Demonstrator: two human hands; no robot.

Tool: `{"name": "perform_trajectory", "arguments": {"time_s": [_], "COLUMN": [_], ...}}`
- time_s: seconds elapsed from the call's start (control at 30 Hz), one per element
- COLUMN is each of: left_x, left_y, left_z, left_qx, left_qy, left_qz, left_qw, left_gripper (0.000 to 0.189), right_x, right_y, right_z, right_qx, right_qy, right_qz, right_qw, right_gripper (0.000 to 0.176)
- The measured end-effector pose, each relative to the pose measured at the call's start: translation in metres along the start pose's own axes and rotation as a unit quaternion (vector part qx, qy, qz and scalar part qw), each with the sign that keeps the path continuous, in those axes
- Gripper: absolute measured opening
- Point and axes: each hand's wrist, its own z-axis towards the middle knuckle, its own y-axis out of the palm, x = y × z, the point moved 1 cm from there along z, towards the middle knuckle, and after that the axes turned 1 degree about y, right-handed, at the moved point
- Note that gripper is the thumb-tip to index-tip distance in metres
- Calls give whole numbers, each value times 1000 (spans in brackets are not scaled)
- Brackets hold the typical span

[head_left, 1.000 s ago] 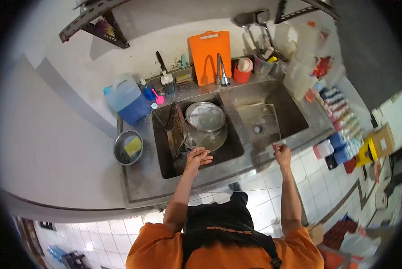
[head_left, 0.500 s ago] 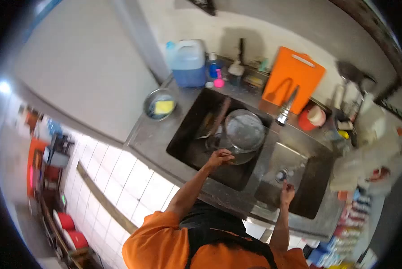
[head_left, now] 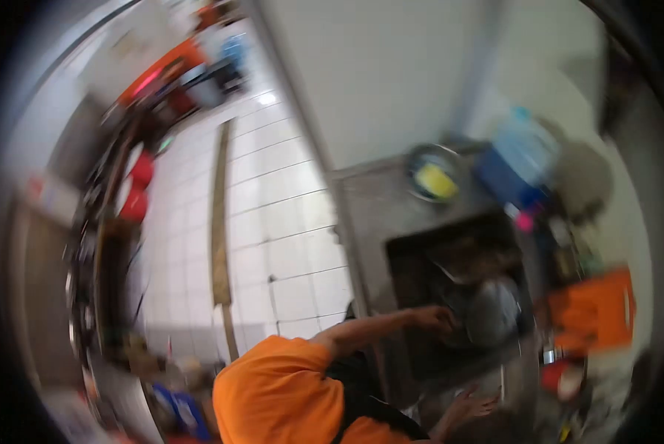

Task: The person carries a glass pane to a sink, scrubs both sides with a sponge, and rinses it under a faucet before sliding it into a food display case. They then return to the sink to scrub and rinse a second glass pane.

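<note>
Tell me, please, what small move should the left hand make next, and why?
Perhaps the left hand should ease toward the yellow sponge. It is over the sink, close to the round dish, while the sponge lies apart in the metal bowl on the counter. This suits only a free hand; blur hides its grip.

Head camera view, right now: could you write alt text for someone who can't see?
A person in an orange shirt has their bare left hand over a dark rectangular sink holding a round grey dish, their right hand nearby. A yellow sponge sits in a round metal bowl on the grey counter. Blur hides whether either hand holds anything.
</note>
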Motion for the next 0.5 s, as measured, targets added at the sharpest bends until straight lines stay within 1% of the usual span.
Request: {"name": "perform_trajectory", "arguments": {"time_s": [0.03,0.07,0.1,0.13,0.17,0.2,0.23,0.27,0.3,0.33,0.37,0.4,0.47,0.5], "left_x": [4,-37,-71,-49,-15,-1,1,-20,-37,-19,4,16,30,31], "left_y": [-2,0,-13,-16,-1,0,1,4,-1,-5,5,8,3,3], "left_z": [-5,16,36,14,-8,-18,-17,0,13,0,-15,-21,-30,-29], "left_qx": [23,-7,-41,-31,-35,-24,-19,-4,8,-2,-15,-6,-67,-80], "left_qy": [38,12,-14,-48,-78,-59,-41,-3,32,-7,-47,-44,-44,-43], "left_qz": [41,88,134,62,-12,18,51,86,124,77,26,23,80,83], "left_qw": [998,996,990,996,996,998,998,996,992,997,998,999,994,992], "left_gripper": [40,43,46,49,51,50,50,48,47,45,42,42,50,51], "right_x": [-33,-79,-141,-206,-265,-317,-366,-412,-450,-484,-506,-519,-540,-547], "right_y": [7,11,10,-5,-16,-4,17,46,60,95,133,153,181,179], "right_z": [10,22,37,49,56,65,84,101,109,121,136,150,162,158], "right_qx": [120,78,34,-24,-77,-94,-106,-80,-147,-177,-206,-207,-259,-260], "right_qy": [-204,-262,-311,-364,-408,-454,-494,-559,-568,-584,-595,-602,-571,-574], "right_qz": [167,272,371,391,402,418,431,390,325,261,192,194,14,13], "right_qw": [957,923,874,845,816,781,748,728,741,748,753,747,779,776], "right_gripper": [46,42,39,36,34,33,32,37,46,55,64,64,81,81]}}
